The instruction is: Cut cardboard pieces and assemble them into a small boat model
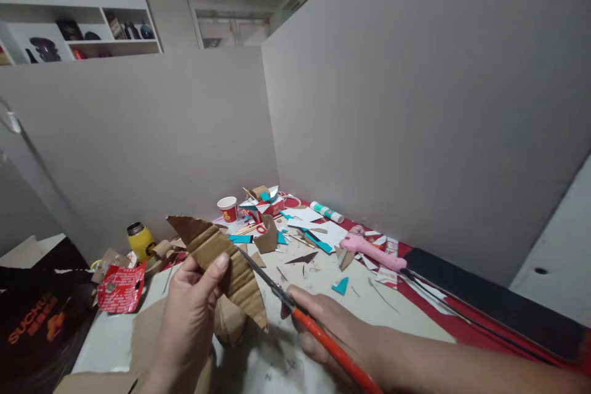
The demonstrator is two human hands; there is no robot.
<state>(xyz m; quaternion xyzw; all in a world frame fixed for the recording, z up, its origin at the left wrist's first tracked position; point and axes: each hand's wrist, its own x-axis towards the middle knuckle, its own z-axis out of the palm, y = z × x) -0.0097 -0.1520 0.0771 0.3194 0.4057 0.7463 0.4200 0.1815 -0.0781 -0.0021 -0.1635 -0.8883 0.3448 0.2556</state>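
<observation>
A brown corrugated cardboard piece (226, 265), cut to a leaf-like shape with pointed ends, is pinched between the thumb and fingers of my left hand (196, 295). My right hand (323, 326) is closed around a pair of scissors (318, 329) with red handles. The dark blades point up and left, and their tips lie by the upper right edge of the cardboard. Whether the blades touch it, I cannot tell. Below the piece, a rounded brown cardboard form (229, 320) is partly hidden by it and by my left hand.
Paper and cardboard scraps litter the white tabletop (392, 314). A pink glue gun (373, 252) lies right, near a long black board (489, 301). Toward the back are a red-and-white paper cup (228, 210) and a glue stick (327, 212). A yellow jar (141, 242) stands left, behind a red wrapper (120, 288).
</observation>
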